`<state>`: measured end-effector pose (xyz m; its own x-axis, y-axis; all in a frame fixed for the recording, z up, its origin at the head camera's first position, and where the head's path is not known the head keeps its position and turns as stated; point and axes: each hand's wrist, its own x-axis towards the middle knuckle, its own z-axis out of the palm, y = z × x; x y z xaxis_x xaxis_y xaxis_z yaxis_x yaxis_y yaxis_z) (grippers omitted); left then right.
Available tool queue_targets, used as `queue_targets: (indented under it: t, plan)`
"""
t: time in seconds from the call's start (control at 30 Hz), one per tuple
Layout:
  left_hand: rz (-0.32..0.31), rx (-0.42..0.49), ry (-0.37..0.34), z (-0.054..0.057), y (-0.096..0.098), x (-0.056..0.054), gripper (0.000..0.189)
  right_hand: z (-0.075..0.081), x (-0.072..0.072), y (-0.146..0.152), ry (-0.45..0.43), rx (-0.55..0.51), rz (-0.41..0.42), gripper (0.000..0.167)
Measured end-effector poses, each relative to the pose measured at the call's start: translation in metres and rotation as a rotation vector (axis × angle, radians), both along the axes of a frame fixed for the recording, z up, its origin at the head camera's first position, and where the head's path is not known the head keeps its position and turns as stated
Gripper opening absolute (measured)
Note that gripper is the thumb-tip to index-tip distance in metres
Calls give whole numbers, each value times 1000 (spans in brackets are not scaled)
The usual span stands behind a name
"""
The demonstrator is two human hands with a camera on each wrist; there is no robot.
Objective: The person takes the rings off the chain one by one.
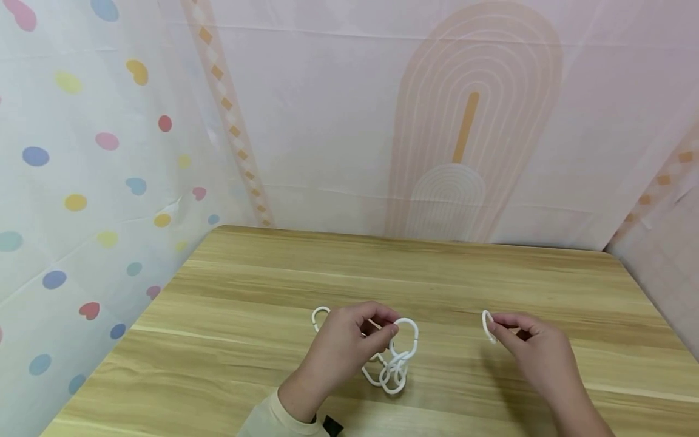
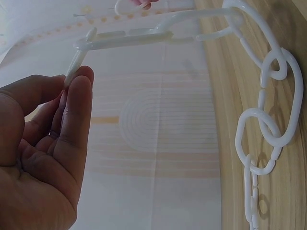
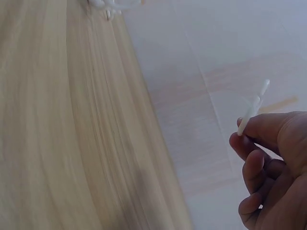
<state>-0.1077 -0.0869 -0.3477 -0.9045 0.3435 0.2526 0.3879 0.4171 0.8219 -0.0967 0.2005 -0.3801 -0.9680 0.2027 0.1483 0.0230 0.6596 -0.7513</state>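
A chain of several white plastic links point(image 1: 393, 377) hangs from my left hand point(image 1: 346, 337), which pinches the top link point(image 1: 416, 332) between thumb and fingertips. In the left wrist view the linked rings point(image 2: 293, 103) run down toward the table, and my left hand point(image 2: 48, 139) grips the end one. Further right, apart from the chain, my right hand point(image 1: 537, 352) holds a single loose white link point(image 1: 485, 325) between thumb and forefinger. The right wrist view shows that link point(image 3: 253, 109) nearly edge-on, with a small break in its side.
The wooden table point(image 1: 262, 273) spreads beneath both hands. Behind it hangs a pale patterned cloth point(image 1: 327, 121), with a dotted cloth point(image 1: 109, 200) at the left. A black strap end point(image 1: 332, 426) shows by the left sleeve point(image 1: 278, 419).
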Motion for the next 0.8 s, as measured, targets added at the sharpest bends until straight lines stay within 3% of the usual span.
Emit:
queue_targets:
  t: [0.63,0.8]
  plan:
    - [-1,-1,0,-1,-2,0,7,-14,-5,28,89,260,19,9]
    - [-3,-3,2,0,-3,0,6,-18,-6,34,92,283,25,10]
